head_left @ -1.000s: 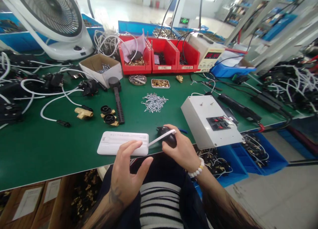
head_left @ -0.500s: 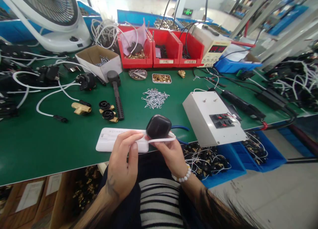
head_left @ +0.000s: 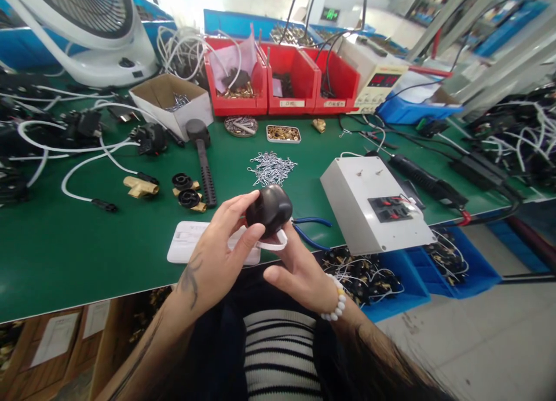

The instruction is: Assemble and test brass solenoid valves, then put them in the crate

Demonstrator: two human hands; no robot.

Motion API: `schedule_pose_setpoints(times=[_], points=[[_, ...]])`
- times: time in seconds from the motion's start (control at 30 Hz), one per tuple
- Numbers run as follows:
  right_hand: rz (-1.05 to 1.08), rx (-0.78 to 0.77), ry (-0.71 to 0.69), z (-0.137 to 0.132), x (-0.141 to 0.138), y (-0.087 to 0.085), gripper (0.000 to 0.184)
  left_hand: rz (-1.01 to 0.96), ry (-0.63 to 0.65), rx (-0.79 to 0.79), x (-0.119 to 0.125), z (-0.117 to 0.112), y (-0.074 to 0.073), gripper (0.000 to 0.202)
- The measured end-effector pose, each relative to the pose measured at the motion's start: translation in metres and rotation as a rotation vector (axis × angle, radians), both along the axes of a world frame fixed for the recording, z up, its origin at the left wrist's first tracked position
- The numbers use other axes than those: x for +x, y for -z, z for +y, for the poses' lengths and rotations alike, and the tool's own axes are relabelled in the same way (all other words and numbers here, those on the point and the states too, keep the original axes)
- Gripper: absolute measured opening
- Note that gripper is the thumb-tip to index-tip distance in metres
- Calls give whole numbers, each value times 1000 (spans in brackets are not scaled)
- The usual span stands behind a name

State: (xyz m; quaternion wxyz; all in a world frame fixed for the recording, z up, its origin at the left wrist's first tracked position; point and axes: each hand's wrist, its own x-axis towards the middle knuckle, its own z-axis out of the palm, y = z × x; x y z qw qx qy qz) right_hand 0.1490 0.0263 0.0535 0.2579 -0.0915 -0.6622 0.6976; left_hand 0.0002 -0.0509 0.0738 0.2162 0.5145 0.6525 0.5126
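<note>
A glossy black rounded case (head_left: 270,208), shaped like an earbuds case, is held up over the front edge of the table. My left hand (head_left: 221,253) pinches its left side between thumb and fingers. From below and behind, my right hand (head_left: 304,268) supports it near a short white cable (head_left: 275,243); its thumb is apart and its fingertips are hidden. The cable loops under the case. Behind my left hand lies a flat white slab (head_left: 185,241) like a power bank, partly covered. Pliers with blue handles (head_left: 313,221) lie beside my right hand.
Ahead lie a pile of metal clips (head_left: 271,168), a black hammer (head_left: 202,163) and brass fittings (head_left: 141,186). Red bins (head_left: 291,102) stand behind. A grey switch box (head_left: 365,215) is on the right, near an electric screwdriver (head_left: 428,181). Blue crates (head_left: 403,279) sit below the edge.
The black case has moved up and slightly left and is turned. My left hand has come off the white slab area and closed on the case; my right thumb has let go of it.
</note>
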Motion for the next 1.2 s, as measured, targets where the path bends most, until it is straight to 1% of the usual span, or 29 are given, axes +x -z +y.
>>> schedule_pose_setpoints(times=[0.07,0.13,0.2,0.27,0.33,0.4,0.43,0.47,0.53,0.6,0.67,0.77,0.83,0.9,0.97,1.0,1.07,1.13,1.2], points=[[46,-13,24,4,-1,-2,74,-49,8,31,-3,1,-2,46],[77,-25,101,6,-2,-2,60,-66,21,74,-4,2,-3,45],[66,-6,187,7,-3,-2,54,-60,30,105,-3,2,-5,46],[24,75,270,5,-4,-4,58,-32,17,106,-1,0,-9,48],[-28,220,376,3,-4,-8,60,-12,-19,88,1,-2,-14,57],[-46,370,467,-1,-3,-13,60,-58,-58,66,3,-4,-20,59],[-35,408,480,-2,-2,-15,63,-105,-72,55,4,-5,-22,56],[-9,412,476,-4,-1,-18,66,-161,-81,40,5,-6,-24,52],[42,341,442,-6,2,-22,67,-271,-89,20,6,-7,-25,47],[66,248,420,-7,4,-26,57,-344,-105,23,7,-7,-26,47],[65,179,419,-7,5,-29,45,-371,-134,42,8,-8,-26,47],[43,117,401,-5,3,-30,39,-409,-136,57,8,-8,-25,47],[20,82,359,-3,0,-27,43,-476,-104,51,8,-9,-22,46],[15,59,301,0,-4,-23,54,-555,-64,33,6,-8,-19,46],[34,76,244,5,-8,-18,68,-598,-16,-3,5,-7,-17,46],[49,101,216,8,-10,-16,74,-580,5,-28,4,-7,-16,46],[70,177,173,13,-12,-13,82,-451,22,-64,2,-6,-16,45],[53,260,155,18,-14,-14,85,-285,-1,-72,1,-6,-16,42],[17,337,173,22,-15,-17,86,-202,-40,-68,0,-8,-17,40]])
